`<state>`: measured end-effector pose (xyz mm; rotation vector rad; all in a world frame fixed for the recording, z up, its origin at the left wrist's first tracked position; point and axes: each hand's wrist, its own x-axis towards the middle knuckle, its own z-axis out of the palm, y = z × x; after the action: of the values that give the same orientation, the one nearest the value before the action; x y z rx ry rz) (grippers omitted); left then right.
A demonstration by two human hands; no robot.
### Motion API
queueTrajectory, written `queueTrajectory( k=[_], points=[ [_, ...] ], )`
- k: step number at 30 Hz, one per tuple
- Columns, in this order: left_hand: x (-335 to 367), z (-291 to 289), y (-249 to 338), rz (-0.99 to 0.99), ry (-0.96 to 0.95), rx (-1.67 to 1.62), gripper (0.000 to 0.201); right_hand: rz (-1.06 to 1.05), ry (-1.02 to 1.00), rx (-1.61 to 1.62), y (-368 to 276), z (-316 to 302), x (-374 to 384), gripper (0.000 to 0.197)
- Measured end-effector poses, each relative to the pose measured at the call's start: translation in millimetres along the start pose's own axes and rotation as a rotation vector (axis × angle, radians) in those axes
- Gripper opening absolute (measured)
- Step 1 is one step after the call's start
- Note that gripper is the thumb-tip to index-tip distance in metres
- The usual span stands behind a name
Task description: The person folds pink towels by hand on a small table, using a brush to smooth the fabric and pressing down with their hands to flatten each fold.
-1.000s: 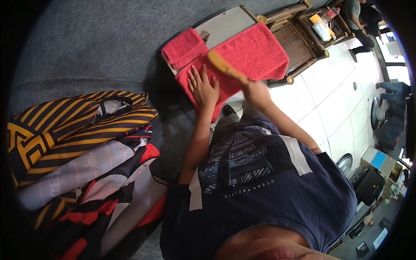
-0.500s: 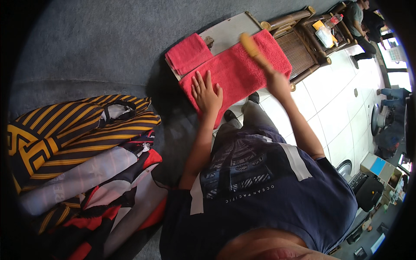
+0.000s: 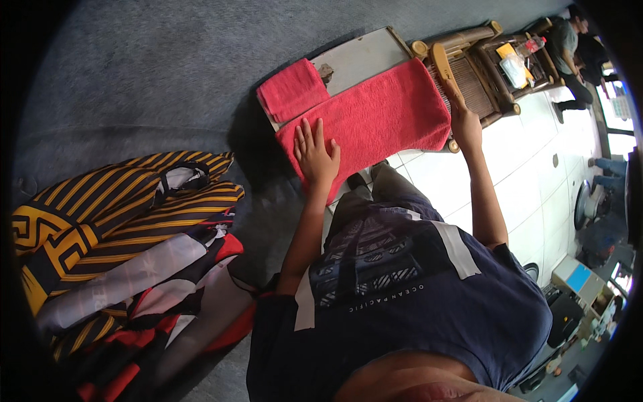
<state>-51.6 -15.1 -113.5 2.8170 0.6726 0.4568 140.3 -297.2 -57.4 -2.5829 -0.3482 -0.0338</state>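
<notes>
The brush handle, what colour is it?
The brush handle is yellowish brown; the head view shows it.

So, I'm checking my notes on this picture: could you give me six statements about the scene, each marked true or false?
1. The left hand lies on the larger red towel. True.
2. The right hand holds a brush. True.
3. The brush is touching the left hand. False: the two are well apart.
4. The smaller towel is blue. False: it is red as well.
5. A yellow-and-dark striped garment lies on the person's left. True.
6. The tiled floor is black. False: its tiles are white.
</notes>
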Motion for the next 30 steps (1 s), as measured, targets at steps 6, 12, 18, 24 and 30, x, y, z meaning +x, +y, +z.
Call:
queueTrajectory(
  k=[6, 12, 18, 24, 30],
  points=[
    [6, 4, 4, -0.083, 0.046, -0.001, 0.054, -0.323, -0.428, -0.084, -34, 58, -39, 0.02],
    [3, 5, 2, -0.135, 0.038, -0.007, 0.055, -0.493, -0.642, 0.135, -52, 37, -43, 0.029],
    [2, 4, 2, -0.146, 0.058, -0.046, 0.055, -0.3, -0.329, -0.247, 34, 2, 45, 0.025],
    [7, 4, 5, -0.133, 0.079, -0.067, 0.055, -0.301, -0.278, 0.022, 28, 6, 49, 0.029],
    [6, 6, 2, -0.141, 0.071, -0.066, 0.056, -0.566, -0.621, 0.19, -45, 23, -21, 0.022]
  ],
)
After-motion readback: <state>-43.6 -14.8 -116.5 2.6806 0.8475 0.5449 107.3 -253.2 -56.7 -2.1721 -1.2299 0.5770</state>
